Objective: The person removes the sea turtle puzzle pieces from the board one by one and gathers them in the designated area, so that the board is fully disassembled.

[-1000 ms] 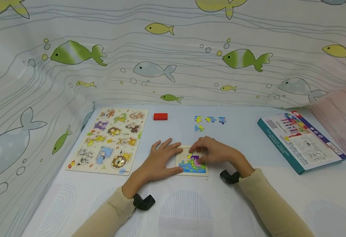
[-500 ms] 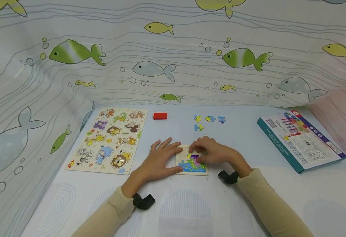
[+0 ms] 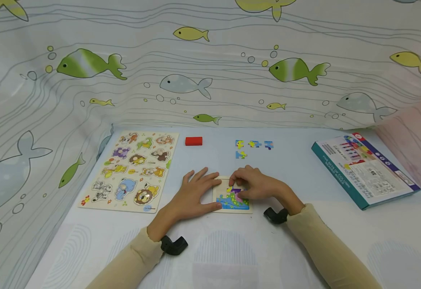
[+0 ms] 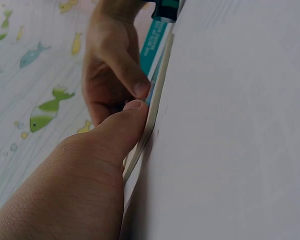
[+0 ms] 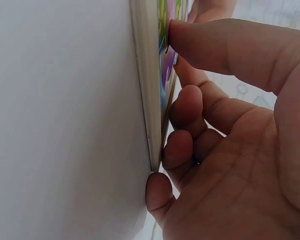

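A small wooden jigsaw tray (image 3: 222,184), partly filled with blue, green and pink pieces, lies flat in front of me. My left hand (image 3: 196,197) rests at its left side, fingers spread, with fingertips and thumb on the rim. Over the tray's upper right my right hand (image 3: 256,184) pinches a purple puzzle piece (image 3: 235,190) between thumb and index finger. In the right wrist view the thumb presses close on the purple piece (image 5: 169,65), while the other fingers curl by the tray's edge (image 5: 149,85). The tray's upper right corner is hidden under the right hand.
Several loose puzzle pieces (image 3: 241,155) lie behind the tray. A red block (image 3: 193,141) sits to their left. An animal peg board (image 3: 132,170) is at the left and a flat box (image 3: 367,170) at the right. A fish-print sheet (image 3: 232,92) hangs behind.
The head view has shifted slightly. Both hands keep nearly the same place on the tray, with the right fingers still on the purple puzzle piece.
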Tool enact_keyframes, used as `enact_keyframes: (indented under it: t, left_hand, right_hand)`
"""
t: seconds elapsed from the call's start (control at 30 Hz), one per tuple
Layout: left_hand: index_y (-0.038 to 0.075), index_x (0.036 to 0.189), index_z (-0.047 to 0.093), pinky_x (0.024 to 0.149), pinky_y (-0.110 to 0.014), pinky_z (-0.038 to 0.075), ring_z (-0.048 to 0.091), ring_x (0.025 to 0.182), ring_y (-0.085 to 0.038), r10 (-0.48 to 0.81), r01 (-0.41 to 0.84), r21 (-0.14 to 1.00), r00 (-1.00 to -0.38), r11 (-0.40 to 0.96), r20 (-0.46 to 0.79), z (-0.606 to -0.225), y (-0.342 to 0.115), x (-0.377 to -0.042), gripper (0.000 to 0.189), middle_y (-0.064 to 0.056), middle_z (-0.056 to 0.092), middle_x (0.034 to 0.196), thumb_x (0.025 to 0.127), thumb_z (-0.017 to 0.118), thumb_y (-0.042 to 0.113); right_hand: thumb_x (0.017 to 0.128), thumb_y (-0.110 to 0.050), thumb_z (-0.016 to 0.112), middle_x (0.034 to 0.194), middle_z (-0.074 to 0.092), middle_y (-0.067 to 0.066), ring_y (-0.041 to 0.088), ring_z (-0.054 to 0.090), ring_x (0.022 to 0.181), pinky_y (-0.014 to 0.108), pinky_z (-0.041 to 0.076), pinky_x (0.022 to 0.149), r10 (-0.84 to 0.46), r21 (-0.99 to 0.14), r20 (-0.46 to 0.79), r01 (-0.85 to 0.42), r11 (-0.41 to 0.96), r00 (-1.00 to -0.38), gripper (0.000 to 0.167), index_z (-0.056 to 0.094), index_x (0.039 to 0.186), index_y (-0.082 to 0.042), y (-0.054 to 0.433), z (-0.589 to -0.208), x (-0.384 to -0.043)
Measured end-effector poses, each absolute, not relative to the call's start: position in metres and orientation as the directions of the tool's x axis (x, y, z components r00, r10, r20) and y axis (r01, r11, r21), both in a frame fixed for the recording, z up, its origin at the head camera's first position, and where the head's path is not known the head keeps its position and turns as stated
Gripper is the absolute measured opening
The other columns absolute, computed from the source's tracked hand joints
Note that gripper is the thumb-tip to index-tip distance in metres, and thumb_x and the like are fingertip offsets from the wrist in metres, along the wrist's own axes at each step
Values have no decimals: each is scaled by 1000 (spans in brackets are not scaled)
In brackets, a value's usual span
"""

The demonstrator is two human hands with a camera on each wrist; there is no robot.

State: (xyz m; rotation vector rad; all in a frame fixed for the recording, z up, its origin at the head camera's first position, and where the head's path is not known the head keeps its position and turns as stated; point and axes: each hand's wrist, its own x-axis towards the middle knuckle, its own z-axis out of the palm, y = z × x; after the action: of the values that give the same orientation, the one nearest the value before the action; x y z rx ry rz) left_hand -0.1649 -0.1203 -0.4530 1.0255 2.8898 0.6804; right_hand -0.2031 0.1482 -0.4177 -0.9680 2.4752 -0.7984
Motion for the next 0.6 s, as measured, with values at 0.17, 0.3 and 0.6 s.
enact_keyframes:
  t: [0.17,0.3,0.6]
  left_hand:
    - [24,148,53,123,-62,11,24,157,-30,601,600,399,-787,694,139,-453,-120,-165,71,3,42,162,90,64,63]
    - [24,148,53,123,-62,11,23,157,-31,600,600,399,-787,693,143,-453,-120,-165,71,3,42,162,90,65,62]
    - [24,149,53,123,-62,11,23,158,-29,597,592,401,-792,699,130,-453,-120,-165,71,4,42,162,90,64,63]
  right_hand:
    - [86,-15,76,96,55,-1,17,42,92,35,32,79,-705,-639,-127,-486,596,-698,27,64,110,-19,148,-419,-203]
    - [86,-13,77,97,57,-1,17,43,93,34,33,80,-708,-655,-121,-480,583,-696,28,63,109,-18,148,-418,-203]
    - [85,-12,77,100,60,-2,17,45,97,40,30,86,-706,-660,-113,-478,579,-699,27,61,107,-18,148,-418,-203]
